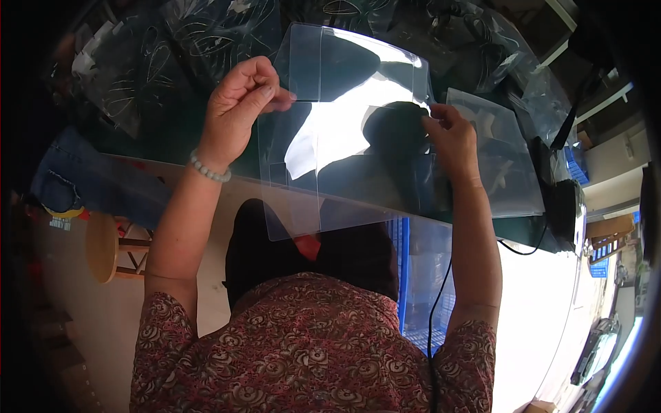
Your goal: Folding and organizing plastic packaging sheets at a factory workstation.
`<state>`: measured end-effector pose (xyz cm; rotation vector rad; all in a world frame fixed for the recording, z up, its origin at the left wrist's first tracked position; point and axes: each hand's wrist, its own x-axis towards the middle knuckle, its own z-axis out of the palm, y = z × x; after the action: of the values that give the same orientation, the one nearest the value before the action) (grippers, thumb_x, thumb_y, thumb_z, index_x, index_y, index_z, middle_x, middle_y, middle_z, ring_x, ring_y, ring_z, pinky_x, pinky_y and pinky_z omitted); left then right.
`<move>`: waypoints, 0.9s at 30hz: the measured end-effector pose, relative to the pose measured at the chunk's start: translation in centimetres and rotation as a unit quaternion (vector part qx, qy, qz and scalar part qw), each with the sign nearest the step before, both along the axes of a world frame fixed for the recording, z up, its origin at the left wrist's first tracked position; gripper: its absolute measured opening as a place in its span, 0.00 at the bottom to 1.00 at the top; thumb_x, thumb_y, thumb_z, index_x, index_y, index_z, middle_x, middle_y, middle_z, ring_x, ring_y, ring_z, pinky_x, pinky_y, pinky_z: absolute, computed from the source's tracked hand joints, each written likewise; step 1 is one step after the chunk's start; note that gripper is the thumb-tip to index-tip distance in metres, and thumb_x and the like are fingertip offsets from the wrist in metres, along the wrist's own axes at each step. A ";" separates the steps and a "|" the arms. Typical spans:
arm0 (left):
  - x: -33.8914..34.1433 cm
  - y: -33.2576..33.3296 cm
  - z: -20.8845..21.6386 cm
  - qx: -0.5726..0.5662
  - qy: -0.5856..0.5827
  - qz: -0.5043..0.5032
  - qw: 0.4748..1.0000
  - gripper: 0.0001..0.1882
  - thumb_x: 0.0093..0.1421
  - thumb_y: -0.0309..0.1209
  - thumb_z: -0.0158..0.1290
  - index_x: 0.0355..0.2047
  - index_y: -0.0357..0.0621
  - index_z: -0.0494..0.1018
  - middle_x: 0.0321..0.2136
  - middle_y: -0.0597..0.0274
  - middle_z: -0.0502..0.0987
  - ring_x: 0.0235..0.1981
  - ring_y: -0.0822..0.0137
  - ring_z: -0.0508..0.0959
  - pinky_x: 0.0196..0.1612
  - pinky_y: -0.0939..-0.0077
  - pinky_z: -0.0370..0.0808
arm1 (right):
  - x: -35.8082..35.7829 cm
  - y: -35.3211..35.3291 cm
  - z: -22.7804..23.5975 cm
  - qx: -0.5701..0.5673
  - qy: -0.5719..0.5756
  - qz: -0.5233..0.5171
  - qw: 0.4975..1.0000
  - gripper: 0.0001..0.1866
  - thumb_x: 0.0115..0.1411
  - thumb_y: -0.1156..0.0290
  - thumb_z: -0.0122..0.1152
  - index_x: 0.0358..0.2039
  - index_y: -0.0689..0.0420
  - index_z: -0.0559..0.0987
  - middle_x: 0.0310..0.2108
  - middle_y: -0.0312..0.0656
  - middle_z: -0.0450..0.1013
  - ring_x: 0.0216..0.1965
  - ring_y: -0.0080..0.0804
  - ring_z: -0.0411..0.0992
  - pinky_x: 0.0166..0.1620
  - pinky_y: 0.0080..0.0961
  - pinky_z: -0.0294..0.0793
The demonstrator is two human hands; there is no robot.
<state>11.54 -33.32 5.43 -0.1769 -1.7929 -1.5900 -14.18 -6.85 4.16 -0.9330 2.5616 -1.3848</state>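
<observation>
A clear plastic sheet [344, 138] with crease lines and cut flaps spans the space between my hands, its near corner hanging past the table edge over my lap. Bright light glares off its middle. My left hand [237, 107], with a beaded bracelet at the wrist, is closed at the sheet's left edge, fingertips pinching beside a crease. At the opposite edge, my right hand [452, 141] grips the sheet between thumb and fingers. Right of that hand lies a stack of similar clear sheets [506, 158] on the dark green table.
Clear plastic pieces [206, 48] with glinting edges are heaped along the table's far side. A black device [561, 206] with a cable sits at the right end. Below the table stands a blue crate [420, 289]. A wooden stool [102, 246] and a denim-clad leg [65, 172] are at left.
</observation>
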 end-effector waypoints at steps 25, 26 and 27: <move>1.3 1.1 -2.0 -0.472 -0.363 0.329 0.733 0.17 0.58 0.52 0.64 0.32 0.52 0.86 0.24 0.55 0.80 0.28 0.54 0.80 0.36 0.60 0.77 | 2.9 -5.3 -4.9 0.221 0.266 -0.054 0.937 0.30 0.62 0.42 0.62 0.52 0.55 0.82 0.56 0.43 0.73 0.60 0.46 0.67 0.61 0.44 0.65; 1.2 1.0 -1.1 -0.460 -0.419 0.278 0.732 0.20 0.57 0.55 0.64 0.32 0.53 0.86 0.21 0.55 0.79 0.28 0.55 0.80 0.35 0.62 0.76 | 2.8 -5.3 -4.9 0.225 0.260 -0.056 0.937 0.31 0.63 0.42 0.61 0.54 0.55 0.81 0.58 0.43 0.73 0.61 0.46 0.67 0.63 0.45 0.64; 1.0 1.5 0.2 -0.411 -0.471 0.233 0.745 0.22 0.59 0.58 0.61 0.31 0.53 0.87 0.17 0.57 0.77 0.26 0.58 0.80 0.33 0.62 0.76 | 2.8 -5.3 -5.0 0.225 0.259 -0.056 0.938 0.31 0.63 0.42 0.61 0.54 0.55 0.81 0.58 0.43 0.73 0.61 0.46 0.67 0.63 0.45 0.64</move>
<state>12.52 -31.83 5.61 0.7666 -2.9055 -0.3705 -11.40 -12.11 -0.84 -1.1937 3.1483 -0.5494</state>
